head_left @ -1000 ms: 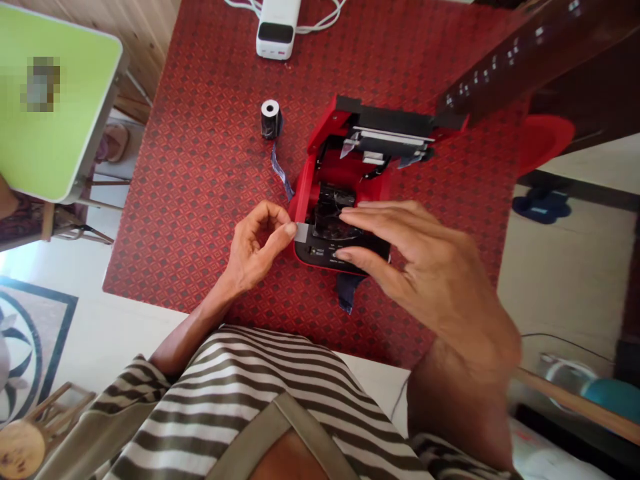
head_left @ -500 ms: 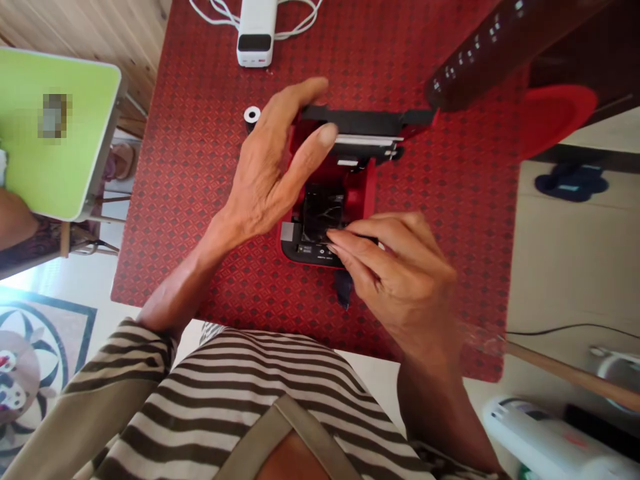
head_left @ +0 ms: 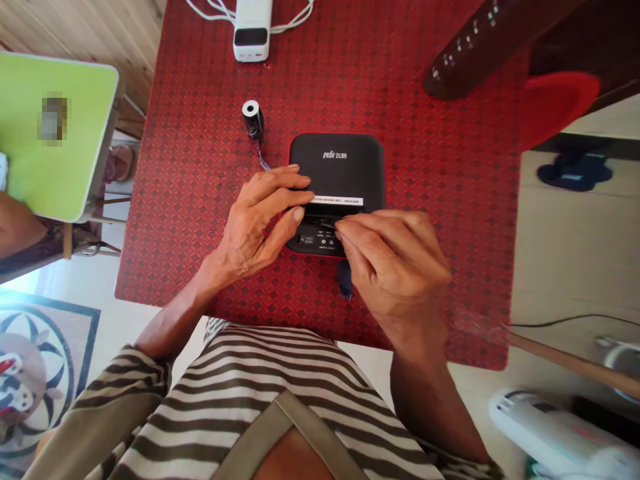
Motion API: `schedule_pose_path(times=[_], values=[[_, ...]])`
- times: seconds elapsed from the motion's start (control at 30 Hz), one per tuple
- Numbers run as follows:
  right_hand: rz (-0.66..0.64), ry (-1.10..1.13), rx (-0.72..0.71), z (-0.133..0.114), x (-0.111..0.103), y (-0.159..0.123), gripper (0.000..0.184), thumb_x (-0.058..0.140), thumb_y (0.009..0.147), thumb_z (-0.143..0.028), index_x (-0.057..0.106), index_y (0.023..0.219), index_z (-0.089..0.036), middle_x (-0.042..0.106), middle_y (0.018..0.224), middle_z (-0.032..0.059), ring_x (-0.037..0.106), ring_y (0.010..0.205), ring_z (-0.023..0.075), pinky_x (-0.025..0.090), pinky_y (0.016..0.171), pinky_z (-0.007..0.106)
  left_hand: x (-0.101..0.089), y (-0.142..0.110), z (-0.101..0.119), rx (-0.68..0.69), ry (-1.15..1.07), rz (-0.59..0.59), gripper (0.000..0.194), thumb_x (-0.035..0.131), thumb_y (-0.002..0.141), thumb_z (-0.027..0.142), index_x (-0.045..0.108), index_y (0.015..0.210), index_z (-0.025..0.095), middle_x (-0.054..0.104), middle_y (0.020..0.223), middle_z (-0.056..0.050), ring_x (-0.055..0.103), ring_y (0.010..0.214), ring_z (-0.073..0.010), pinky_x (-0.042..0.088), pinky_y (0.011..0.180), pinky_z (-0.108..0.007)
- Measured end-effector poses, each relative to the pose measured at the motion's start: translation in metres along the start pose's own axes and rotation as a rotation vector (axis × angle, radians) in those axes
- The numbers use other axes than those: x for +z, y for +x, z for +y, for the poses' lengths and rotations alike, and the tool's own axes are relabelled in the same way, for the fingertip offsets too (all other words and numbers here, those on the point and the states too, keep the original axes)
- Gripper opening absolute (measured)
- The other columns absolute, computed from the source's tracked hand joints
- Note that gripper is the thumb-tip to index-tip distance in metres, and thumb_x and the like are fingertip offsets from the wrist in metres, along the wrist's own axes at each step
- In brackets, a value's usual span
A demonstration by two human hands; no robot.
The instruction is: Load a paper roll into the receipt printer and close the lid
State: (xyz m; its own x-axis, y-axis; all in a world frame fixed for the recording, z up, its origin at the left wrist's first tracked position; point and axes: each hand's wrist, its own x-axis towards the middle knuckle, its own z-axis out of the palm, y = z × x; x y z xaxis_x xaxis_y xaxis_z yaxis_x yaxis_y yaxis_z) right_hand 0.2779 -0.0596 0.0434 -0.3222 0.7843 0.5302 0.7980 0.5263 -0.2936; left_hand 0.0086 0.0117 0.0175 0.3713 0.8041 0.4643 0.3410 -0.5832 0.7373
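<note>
A small black and red thermal printer [head_left: 340, 170] lies on the table in front of me, its lid down. My left hand [head_left: 263, 217] is open, its fingertips resting on the left part of the lid's front edge and thumb pointing at the slot. My right hand [head_left: 395, 253] is closed in a pinch at the slot, on the end of a dark shiny strip [head_left: 324, 222] that comes out from under the lid. Its fingers hide part of the printer's front right corner. Against the near edge of the printer sits a dark crumpled scrap [head_left: 345, 280].
A small white-ended paper roll [head_left: 253, 120] in dark wrapping stands left of the printer. At the back are a white power bank [head_left: 253, 37] and white cable [head_left: 295, 23]. A dark cylinder [head_left: 460, 53] leans in at the far right. A green table [head_left: 85, 167] stands to the left.
The printer's lid, raised half a second ago, has come down and covers the compartment. My left hand has moved down and nearer with it. My right hand keeps its pinch at the front.
</note>
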Motion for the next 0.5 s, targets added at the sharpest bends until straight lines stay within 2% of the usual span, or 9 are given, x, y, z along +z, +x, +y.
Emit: schedule_pose_path(times=[0.1, 0.27, 0.37, 0.43, 0.5], values=[[0.063, 0.002, -0.052, 0.002, 0.003, -0.001, 0.034, 0.081, 0.116, -0.004, 0.088, 0.137, -0.029, 0.1, 0.122, 0.0056, 0.093, 0.107, 0.0301, 0.076, 0.098, 0.05, 0.001, -0.006, -0.007, 0.083, 0.144, -0.053, 0.04, 0.06, 0.135, 0.053, 0.092, 0.147, 0.032, 0.092, 0.158, -0.012, 0.081, 0.164, -0.0364, 0.062, 0.146, -0.062], [0.039, 0.03, 0.003, -0.001, 0.001, -0.001, 0.031, 0.082, 0.118, -0.01, 0.091, 0.137, -0.032, 0.1, 0.124, 0.0048, 0.093, 0.11, 0.0321, 0.076, 0.1, 0.054, 0.003, -0.009, -0.012, 0.187, 0.215, -0.036, 0.039, 0.057, 0.136, 0.048, 0.088, 0.151, 0.031, 0.092, 0.161, -0.013, 0.082, 0.164, -0.037, 0.063, 0.138, -0.059], [0.104, 0.047, 0.038, -0.002, -0.002, 0.002, 0.033, 0.086, 0.119, -0.017, 0.088, 0.149, -0.031, 0.1, 0.133, 0.0078, 0.093, 0.117, 0.034, 0.075, 0.109, 0.055, 0.003, -0.008, -0.014, 0.229, 0.251, -0.045, 0.04, 0.057, 0.137, 0.052, 0.086, 0.153, 0.031, 0.092, 0.162, -0.013, 0.083, 0.162, -0.0372, 0.063, 0.133, -0.057], [0.145, 0.045, 0.072, -0.002, -0.001, 0.004, 0.04, 0.084, 0.121, -0.02, 0.085, 0.159, -0.031, 0.098, 0.142, 0.0098, 0.093, 0.129, 0.0359, 0.072, 0.118, 0.056, 0.002, -0.007, -0.016, 0.267, 0.249, -0.045, 0.039, 0.061, 0.136, 0.055, 0.085, 0.156, 0.031, 0.092, 0.163, -0.013, 0.084, 0.161, -0.0374, 0.064, 0.129, -0.055], [0.153, 0.035, 0.09, 0.0, 0.002, 0.005, 0.042, 0.082, 0.123, -0.021, 0.084, 0.164, -0.03, 0.098, 0.141, 0.0116, 0.092, 0.134, 0.0371, 0.069, 0.121, 0.056, 0.001, -0.007, -0.018, 0.303, 0.233, -0.034, 0.039, 0.066, 0.135, 0.059, 0.083, 0.158, 0.032, 0.092, 0.162, -0.013, 0.085, 0.16, -0.0378, 0.064, 0.126, -0.053]])
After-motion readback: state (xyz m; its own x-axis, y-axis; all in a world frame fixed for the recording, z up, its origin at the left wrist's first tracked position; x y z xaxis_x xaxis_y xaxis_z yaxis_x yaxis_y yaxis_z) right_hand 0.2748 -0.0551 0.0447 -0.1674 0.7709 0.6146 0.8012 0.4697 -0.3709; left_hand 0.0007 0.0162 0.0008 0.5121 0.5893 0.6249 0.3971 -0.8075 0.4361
